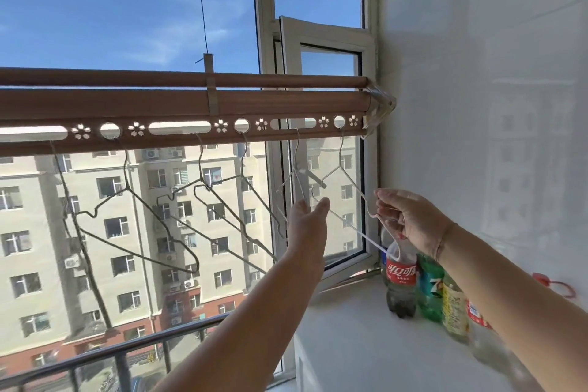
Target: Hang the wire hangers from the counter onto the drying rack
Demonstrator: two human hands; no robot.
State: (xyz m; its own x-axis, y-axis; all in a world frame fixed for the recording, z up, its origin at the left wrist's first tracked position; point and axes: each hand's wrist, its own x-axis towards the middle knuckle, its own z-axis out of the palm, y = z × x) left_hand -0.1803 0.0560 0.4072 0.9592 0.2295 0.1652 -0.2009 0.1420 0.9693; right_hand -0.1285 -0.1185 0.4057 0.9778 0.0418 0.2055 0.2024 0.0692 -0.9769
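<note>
A brown drying rack [178, 105] runs across the window, with round holes and slots along its lower bar. Several wire hangers [203, 188] hang from those holes. The rightmost white wire hanger [351, 181] hooks into the last hole near the rack's right end. My right hand [410, 219] pinches that hanger's right shoulder with curled fingers. My left hand [310, 219] is raised just below the second hanger from the right [294, 177], fingers straight and touching its lower wire.
A white counter [359, 347] at lower right carries several plastic bottles [401, 280] along the white wall. An open window sash [327, 51] stands behind the rack's right end. A thin cord [202, 6] suspends the rack. A dark railing [127, 347] crosses below.
</note>
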